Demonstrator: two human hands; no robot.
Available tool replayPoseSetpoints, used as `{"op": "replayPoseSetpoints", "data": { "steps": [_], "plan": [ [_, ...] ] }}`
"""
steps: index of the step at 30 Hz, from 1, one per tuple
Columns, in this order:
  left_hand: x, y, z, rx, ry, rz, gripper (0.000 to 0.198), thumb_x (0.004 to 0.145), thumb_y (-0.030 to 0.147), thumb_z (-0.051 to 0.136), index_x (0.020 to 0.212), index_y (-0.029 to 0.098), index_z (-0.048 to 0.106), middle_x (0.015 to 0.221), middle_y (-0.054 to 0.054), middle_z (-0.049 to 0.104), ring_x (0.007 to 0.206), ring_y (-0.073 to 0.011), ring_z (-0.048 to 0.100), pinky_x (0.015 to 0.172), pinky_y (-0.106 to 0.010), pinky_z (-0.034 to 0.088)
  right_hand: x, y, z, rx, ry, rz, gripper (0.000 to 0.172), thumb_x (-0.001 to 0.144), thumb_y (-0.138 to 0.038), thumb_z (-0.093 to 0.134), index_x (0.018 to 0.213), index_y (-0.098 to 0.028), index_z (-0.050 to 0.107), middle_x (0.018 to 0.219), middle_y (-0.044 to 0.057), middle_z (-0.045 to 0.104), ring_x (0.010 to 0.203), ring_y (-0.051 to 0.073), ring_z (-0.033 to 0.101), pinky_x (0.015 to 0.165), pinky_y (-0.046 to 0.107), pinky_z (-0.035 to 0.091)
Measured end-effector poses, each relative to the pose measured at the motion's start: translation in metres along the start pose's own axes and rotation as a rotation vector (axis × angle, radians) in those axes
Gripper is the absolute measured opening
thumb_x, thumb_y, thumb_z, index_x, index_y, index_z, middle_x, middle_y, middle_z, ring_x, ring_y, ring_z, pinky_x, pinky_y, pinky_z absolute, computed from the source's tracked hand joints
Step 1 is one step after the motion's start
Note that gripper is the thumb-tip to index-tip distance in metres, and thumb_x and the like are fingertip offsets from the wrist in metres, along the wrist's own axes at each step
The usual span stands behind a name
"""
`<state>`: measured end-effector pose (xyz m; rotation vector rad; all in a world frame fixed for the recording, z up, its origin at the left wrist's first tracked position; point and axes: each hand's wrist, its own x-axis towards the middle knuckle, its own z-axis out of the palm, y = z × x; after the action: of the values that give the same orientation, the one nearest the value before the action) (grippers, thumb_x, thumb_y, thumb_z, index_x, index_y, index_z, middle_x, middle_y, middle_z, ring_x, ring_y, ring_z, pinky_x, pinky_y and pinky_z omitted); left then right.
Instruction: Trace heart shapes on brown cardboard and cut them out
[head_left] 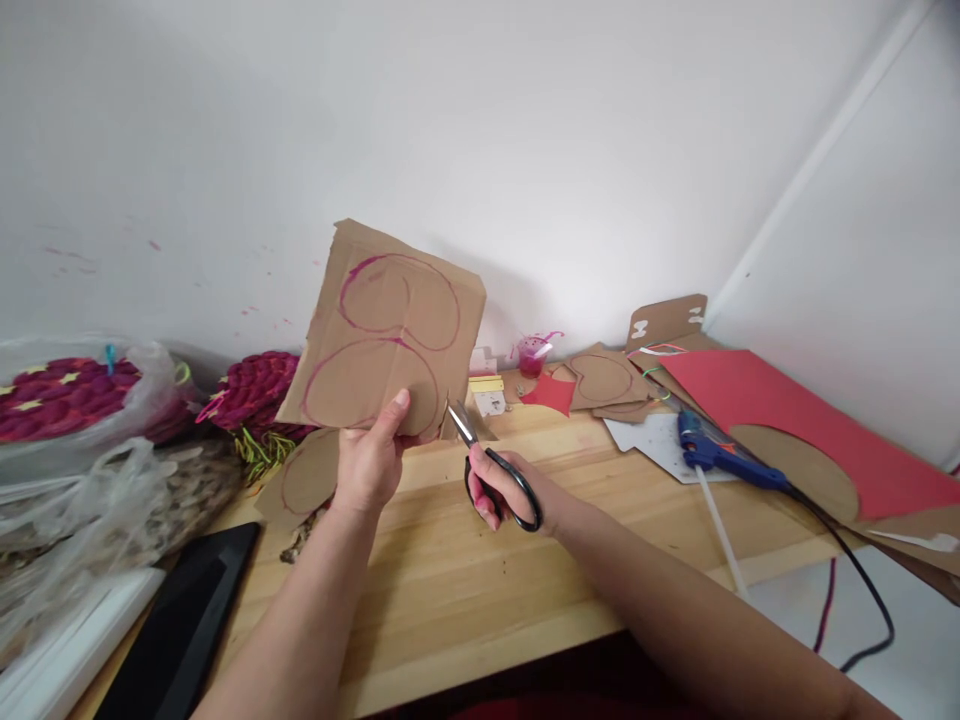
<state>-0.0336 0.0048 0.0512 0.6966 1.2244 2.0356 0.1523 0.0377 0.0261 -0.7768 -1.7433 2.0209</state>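
My left hand (373, 462) grips the bottom edge of a brown cardboard sheet (386, 350), thumb on its front face. The sheet is held up, tilted, and bears two rounded heart-like outlines in purple marker. My right hand (510, 492) is closed around the black handles of a pair of scissors (463, 425). The blades point up and left, at the sheet's lower right edge, where a cut and a bent flap show.
On the wooden table (450, 580) are a blue glue gun (731, 462), red sheet (817, 420), cardboard pieces (604, 378), purple cup (533, 356) and black tablet-like object (184, 620). Plastic bags (142, 390) and purple woven pieces (259, 388) sit at left. A wall stands behind.
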Motion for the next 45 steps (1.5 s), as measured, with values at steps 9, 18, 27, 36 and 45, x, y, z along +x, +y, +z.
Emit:
{"op": "replayPoseSetpoints", "data": {
  "steps": [9, 18, 27, 36, 45],
  "plan": [
    [0.007, 0.009, -0.009, 0.051, -0.027, -0.071, 0.044, 0.059, 0.037, 0.095, 0.092, 0.013, 0.077, 0.087, -0.007, 0.076, 0.073, -0.0244, 0.074, 0.062, -0.038, 0.067, -0.005, -0.009, -0.008, -0.060, -0.054, 0.030, 0.081, 0.071, -0.100, 0.049, 0.065, -0.019, 0.052, 0.052, -0.004, 0.049, 0.041, 0.008, 0.047, 0.041, 0.022, 0.037],
    [0.022, 0.018, -0.021, 0.020, -0.054, -0.134, 0.030, 0.057, 0.032, 0.093, 0.064, 0.013, 0.071, 0.060, -0.003, 0.067, 0.048, -0.0151, 0.062, 0.037, -0.024, 0.055, -0.002, -0.007, -0.028, -0.340, 0.146, -0.038, 0.074, 0.080, -0.093, 0.046, 0.068, -0.020, 0.046, 0.058, -0.003, 0.050, 0.046, 0.009, 0.049, 0.044, 0.023, 0.039],
    [0.019, 0.020, -0.026, 0.098, -0.235, -0.223, 0.030, 0.055, 0.033, 0.095, 0.057, 0.014, 0.072, 0.052, -0.003, 0.064, 0.038, -0.0129, 0.054, 0.031, -0.024, 0.049, -0.001, -0.008, -0.029, -0.453, 0.058, -0.061, 0.074, 0.085, -0.091, 0.042, 0.076, -0.019, 0.052, 0.072, 0.002, 0.058, 0.059, 0.011, 0.054, 0.056, 0.025, 0.043],
    [0.019, 0.025, -0.034, 0.168, -0.378, -0.273, 0.033, 0.061, 0.037, 0.093, 0.054, 0.013, 0.071, 0.046, -0.001, 0.060, 0.031, -0.0115, 0.049, 0.027, -0.023, 0.043, -0.001, -0.001, -0.032, -0.569, -0.010, -0.120, 0.063, 0.095, -0.078, 0.043, 0.072, -0.020, 0.049, 0.062, -0.002, 0.049, 0.056, 0.012, 0.050, 0.054, 0.025, 0.036],
    [0.021, 0.022, -0.039, 0.118, -0.345, -0.224, 0.025, 0.062, 0.032, 0.093, 0.068, 0.014, 0.075, 0.055, -0.002, 0.067, 0.034, -0.0136, 0.054, 0.029, -0.024, 0.045, -0.003, -0.007, -0.020, -0.601, 0.173, -0.148, 0.072, 0.082, -0.084, 0.057, 0.055, -0.022, 0.031, 0.056, -0.005, 0.026, 0.052, 0.009, 0.026, 0.049, 0.026, 0.016]
  ]
}}
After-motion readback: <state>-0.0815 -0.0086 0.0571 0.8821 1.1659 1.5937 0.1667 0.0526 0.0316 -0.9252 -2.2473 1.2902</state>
